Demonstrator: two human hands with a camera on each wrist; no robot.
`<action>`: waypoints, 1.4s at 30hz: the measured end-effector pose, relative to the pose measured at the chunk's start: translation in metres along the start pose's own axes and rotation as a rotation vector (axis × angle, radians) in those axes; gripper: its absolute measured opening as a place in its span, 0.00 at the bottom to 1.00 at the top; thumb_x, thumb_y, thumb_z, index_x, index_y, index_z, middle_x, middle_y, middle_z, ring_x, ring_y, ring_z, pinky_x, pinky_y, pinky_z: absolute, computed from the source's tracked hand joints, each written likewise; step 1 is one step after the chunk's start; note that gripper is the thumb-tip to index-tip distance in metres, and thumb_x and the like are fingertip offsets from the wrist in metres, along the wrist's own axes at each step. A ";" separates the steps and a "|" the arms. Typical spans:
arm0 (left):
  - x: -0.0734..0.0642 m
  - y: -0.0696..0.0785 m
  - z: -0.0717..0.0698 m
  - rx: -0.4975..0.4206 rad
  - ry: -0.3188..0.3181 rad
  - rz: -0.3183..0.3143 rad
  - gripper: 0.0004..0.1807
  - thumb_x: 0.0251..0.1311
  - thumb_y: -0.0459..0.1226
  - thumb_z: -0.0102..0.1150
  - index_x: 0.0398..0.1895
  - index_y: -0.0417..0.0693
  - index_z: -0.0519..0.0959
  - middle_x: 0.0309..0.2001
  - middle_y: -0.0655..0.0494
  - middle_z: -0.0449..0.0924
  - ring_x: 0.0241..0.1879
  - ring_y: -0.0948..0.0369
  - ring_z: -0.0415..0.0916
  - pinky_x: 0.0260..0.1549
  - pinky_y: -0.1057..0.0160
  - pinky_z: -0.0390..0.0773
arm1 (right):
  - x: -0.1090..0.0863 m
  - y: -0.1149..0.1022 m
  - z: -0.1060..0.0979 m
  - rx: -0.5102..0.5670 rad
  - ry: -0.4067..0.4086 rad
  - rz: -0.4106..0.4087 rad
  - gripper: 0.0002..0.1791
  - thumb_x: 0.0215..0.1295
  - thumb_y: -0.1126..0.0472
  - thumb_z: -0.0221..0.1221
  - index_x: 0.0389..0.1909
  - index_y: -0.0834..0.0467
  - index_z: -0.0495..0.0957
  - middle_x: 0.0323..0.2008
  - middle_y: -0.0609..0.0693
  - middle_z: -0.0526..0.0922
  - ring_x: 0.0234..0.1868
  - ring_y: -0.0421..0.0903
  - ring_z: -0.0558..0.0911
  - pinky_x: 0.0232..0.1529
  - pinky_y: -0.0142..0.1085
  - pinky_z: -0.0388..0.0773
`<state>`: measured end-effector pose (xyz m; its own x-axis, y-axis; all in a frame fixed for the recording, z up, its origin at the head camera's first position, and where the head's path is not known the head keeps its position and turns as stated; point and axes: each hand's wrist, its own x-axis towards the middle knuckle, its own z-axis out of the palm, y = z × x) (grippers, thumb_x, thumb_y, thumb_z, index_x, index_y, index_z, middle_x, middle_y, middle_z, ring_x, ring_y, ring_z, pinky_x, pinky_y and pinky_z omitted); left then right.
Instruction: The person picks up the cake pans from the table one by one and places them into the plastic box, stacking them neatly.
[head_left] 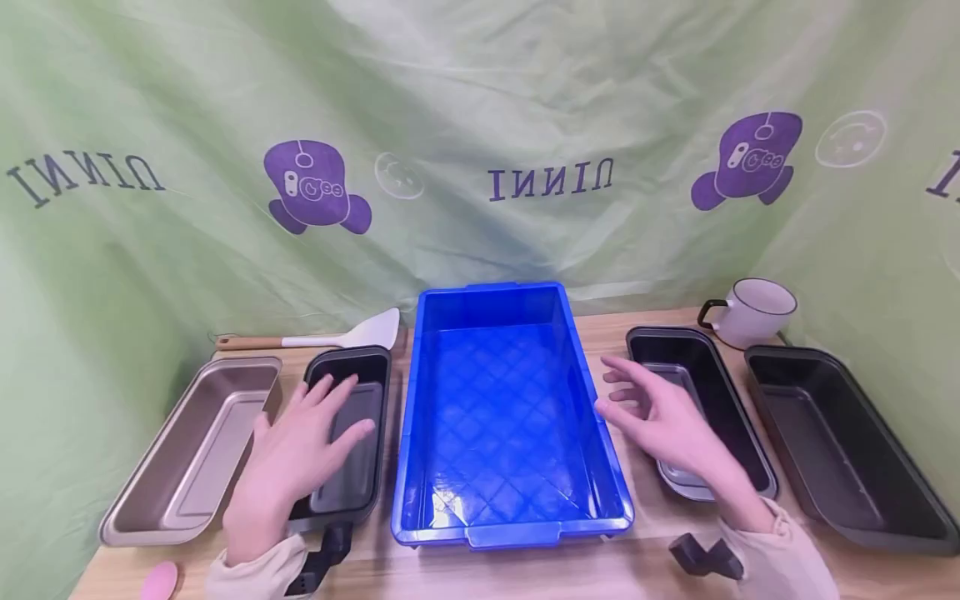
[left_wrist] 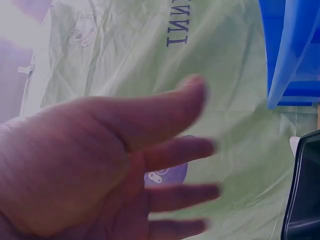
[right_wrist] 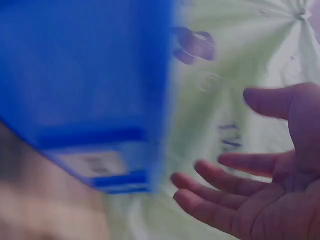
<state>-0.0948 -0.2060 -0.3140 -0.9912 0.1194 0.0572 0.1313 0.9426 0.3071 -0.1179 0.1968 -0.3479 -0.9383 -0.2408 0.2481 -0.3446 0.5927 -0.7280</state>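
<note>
A blue plastic bin point(head_left: 502, 408) stands in the middle of the table, with nothing inside it. My left hand point(head_left: 296, 454), fingers spread, hovers over a small dark loaf pan point(head_left: 348, 450) left of the bin. In the left wrist view the same hand point(left_wrist: 115, 165) shows an empty palm, with the pan's dark corner point(left_wrist: 305, 190) at the right. My right hand point(head_left: 667, 421) is beside the bin's right rim, overlapping a black loaf pan point(head_left: 720, 425) in the head view. Its fingers are loosely bent, and the right wrist view shows the palm point(right_wrist: 280, 200) holding nothing.
A bronze loaf pan point(head_left: 165, 467) lies at the far left and another dark pan point(head_left: 840, 442) at the far right. Behind them are a white spatula point(head_left: 375, 331) with a wooden handle and a white mug point(head_left: 753, 312). A pink object point(head_left: 160, 581) sits at the front left. A green curtain point(head_left: 480, 83) hangs behind.
</note>
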 end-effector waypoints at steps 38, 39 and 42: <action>-0.074 -0.192 -0.015 -0.048 0.120 -0.104 0.15 0.62 0.41 0.60 0.43 0.38 0.82 0.32 0.43 0.85 0.27 0.83 0.70 0.24 0.76 0.66 | 0.015 0.038 0.022 0.791 -0.400 0.335 0.40 0.65 0.67 0.57 0.68 0.78 0.44 0.60 0.76 0.65 0.52 0.54 0.79 0.50 0.44 0.78; -0.075 -0.198 -0.016 -0.049 0.130 -0.121 0.15 0.62 0.42 0.60 0.42 0.38 0.82 0.31 0.42 0.85 0.26 0.83 0.69 0.23 0.75 0.66 | 0.015 0.038 0.021 0.792 -0.401 0.336 0.40 0.65 0.67 0.57 0.68 0.78 0.44 0.60 0.76 0.65 0.52 0.54 0.79 0.50 0.45 0.78; -0.080 -0.213 -0.016 -0.048 0.176 -0.176 0.14 0.61 0.42 0.61 0.37 0.37 0.82 0.26 0.46 0.84 0.23 0.83 0.67 0.20 0.72 0.64 | 0.014 0.038 0.021 0.787 -0.400 0.337 0.40 0.65 0.66 0.57 0.69 0.77 0.44 0.60 0.76 0.65 0.52 0.54 0.79 0.51 0.45 0.78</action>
<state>-0.0432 -0.4209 -0.3685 -0.9811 -0.1052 0.1626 -0.0380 0.9278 0.3712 -0.1437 0.2002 -0.3855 -0.8553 -0.4840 -0.1851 0.1978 0.0253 -0.9799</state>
